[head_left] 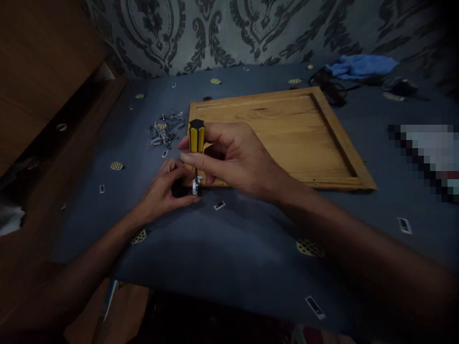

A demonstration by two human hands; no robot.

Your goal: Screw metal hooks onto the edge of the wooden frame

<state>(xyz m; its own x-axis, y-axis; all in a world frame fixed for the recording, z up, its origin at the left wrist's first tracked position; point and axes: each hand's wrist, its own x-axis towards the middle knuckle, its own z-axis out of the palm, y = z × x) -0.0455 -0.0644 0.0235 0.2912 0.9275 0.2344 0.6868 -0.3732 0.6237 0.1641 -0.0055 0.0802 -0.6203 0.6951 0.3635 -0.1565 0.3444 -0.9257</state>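
Observation:
My right hand (233,157) grips the yellow and black handle of a screwdriver (197,138), which stands upright with its shaft pointing down. Its tip meets a small metal hinge (195,187) at the near left corner of a framed wooden panel (261,119). With thumb and fingers, my left hand (167,188) pinches that hinge from the left side. The panel lies flat on the blue patterned cloth. Whether a screw sits under the tip is too small to make out.
A pile of loose metal hinges (165,131) lies left of the panel. At the back right are a blue cloth (362,66) and a dark corded object (333,91). Wooden furniture (46,71) borders the left side, and a patterned wall (251,33) stands behind.

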